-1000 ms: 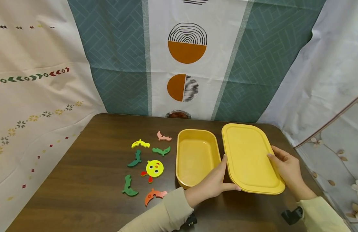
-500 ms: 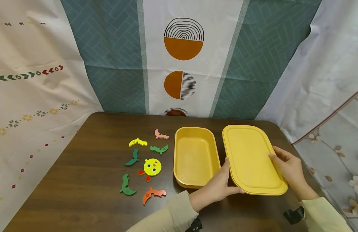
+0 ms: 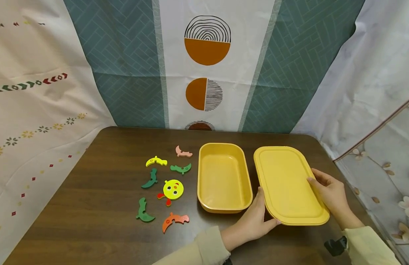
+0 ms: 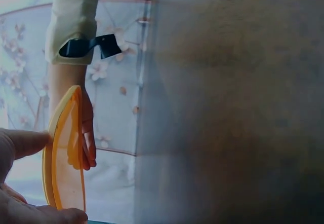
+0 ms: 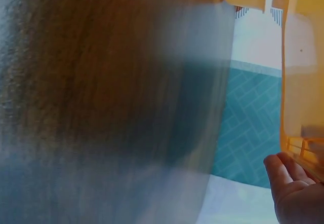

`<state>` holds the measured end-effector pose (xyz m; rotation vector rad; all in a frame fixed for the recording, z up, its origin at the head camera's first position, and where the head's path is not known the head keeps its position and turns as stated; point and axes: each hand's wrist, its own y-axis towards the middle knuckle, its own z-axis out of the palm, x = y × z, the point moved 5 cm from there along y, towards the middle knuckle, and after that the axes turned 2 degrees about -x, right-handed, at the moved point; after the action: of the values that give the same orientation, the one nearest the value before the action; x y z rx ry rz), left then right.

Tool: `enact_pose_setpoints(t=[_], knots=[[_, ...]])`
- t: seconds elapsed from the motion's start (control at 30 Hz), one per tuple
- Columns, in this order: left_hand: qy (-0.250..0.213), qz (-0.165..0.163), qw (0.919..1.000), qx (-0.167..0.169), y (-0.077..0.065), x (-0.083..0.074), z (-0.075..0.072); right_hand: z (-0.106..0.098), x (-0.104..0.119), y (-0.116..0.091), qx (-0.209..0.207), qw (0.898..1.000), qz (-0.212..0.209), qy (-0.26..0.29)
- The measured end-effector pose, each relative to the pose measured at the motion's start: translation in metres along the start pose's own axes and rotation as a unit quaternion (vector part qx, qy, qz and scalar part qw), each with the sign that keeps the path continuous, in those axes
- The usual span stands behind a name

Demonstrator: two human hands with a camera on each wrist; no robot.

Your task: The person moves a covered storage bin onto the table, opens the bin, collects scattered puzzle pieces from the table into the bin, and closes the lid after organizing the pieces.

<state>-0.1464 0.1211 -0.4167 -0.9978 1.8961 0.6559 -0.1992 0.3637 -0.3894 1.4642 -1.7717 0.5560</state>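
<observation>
A flat yellow lid [image 3: 288, 184] with rounded corners is held up over the right part of the table. My left hand [image 3: 252, 222] grips its near left corner, with the thumb at the near edge and fingers along the left side. My right hand [image 3: 331, 191] holds the right edge, thumb on top. In the left wrist view the lid [image 4: 63, 148] appears edge-on, off the table. The right wrist view catches its underside, with right-hand fingertips [image 5: 283, 171] beneath the rim. Left of the lid stands an uncovered yellow box [image 3: 224, 176], nothing inside.
Several small wooden pieces lie left of the box: a yellow chick-faced disc [image 3: 173, 189] with red feet, an orange crescent piece [image 3: 175, 219], a green one [image 3: 144, 211] and a pink one [image 3: 183, 152]. A patterned curtain [image 3: 204, 73] hangs behind the brown table [image 3: 91, 221].
The lid and both hands have shifted slightly nearer to me and to the right, widening the gap to the box. The head view has tilted a little. The wooden pieces stay put.
</observation>
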Motion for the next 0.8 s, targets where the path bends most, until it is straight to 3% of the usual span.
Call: enact_pose_setpoints(t=[0.3, 0.8], knots=[[0.012, -0.032, 0.9994, 0.007, 0.005, 0.012, 0.011, 0.012, -0.017, -0.003, 0.011, 1.0, -0.011, -0.023], [0.06, -0.073, 0.9949, 0.036, 0.01, 0.025, 0.015, 0.027, -0.029, -0.008, 0.037, 0.997, -0.02, -0.071]])
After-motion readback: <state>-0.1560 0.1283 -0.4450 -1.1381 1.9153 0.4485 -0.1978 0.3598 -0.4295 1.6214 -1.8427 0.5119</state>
